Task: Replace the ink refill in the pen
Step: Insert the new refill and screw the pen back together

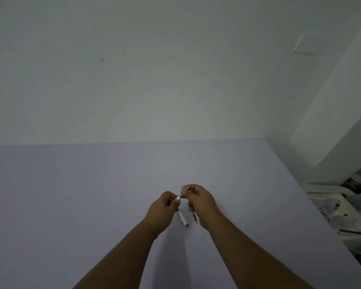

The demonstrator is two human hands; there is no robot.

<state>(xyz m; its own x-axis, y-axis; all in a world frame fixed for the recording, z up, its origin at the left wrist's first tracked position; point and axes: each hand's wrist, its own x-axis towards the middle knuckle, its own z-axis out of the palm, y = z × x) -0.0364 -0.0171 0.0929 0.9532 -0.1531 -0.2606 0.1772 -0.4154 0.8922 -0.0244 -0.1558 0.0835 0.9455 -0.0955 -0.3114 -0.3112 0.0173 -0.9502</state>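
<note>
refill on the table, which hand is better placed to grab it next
Likely the right hand: the refill lies directly under its wrist, while the left hand sits farther away, past the pen cap.

one head-worn wide-angle view looks forward and down over the table (pixel 71 195).

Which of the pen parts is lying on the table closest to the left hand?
The silver cap, lying just below the left hand. The thin refill lies beside the right hand instead, and the pen body is held between both hands.
</note>
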